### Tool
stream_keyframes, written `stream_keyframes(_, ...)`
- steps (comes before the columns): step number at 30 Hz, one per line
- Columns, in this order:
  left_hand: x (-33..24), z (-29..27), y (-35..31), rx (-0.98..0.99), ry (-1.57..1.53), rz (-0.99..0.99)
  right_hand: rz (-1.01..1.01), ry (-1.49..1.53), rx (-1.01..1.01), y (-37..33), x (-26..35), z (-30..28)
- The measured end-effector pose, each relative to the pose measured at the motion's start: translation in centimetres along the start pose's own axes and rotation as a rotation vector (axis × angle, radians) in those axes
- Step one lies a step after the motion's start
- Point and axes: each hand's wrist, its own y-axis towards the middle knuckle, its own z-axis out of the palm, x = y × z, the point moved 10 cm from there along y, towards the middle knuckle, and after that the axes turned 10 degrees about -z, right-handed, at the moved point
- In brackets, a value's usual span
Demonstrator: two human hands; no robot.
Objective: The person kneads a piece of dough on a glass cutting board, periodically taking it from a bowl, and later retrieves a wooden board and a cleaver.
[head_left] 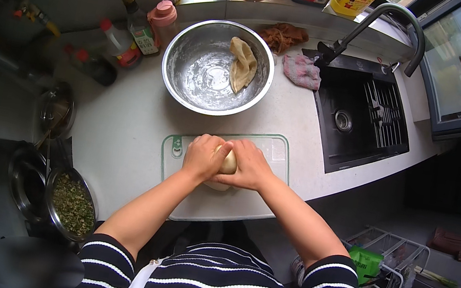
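Observation:
Both my hands are closed around a smooth, pale lump of dough on a translucent cutting board with a green border. My left hand wraps its left side and my right hand its right side, with the thumbs close together over the top. Part of the dough shows between the hands, and a bit more below them. Just beyond the board stands a large steel bowl, its inside smeared with white residue. A damp beige cloth lies against the bowl's right inner wall.
At right is a black sink with a tall faucet; a pink-grey rag and brown cloth lie beside it. Bottles line the back left. A pan of chopped green filling sits at lower left.

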Motion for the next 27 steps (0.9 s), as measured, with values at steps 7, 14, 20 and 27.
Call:
stream_keyframes(7,-2.3,0.8,-7.3,0.009,0.195,0.070,-0.099,-0.250,-0.116,-5.8,4.7,0.1)
stream_keyframes(14,-1.8,2.0,-10.4,-0.088,0.293,0.177,-0.183,-0.282,-0.171,-6.6,3.6,3.1)
stream_keyframes(20,0.2,3.3,-4.2,-0.033,0.212,0.074,-0.194,-0.168,-0.222,-2.7,-0.7,2.6)
stream_keyframes(27,1.5,4.0,-0.7,-0.087,0.235,-0.046,-0.027,-0.081,-0.070,0.1,-5.1,3.7)
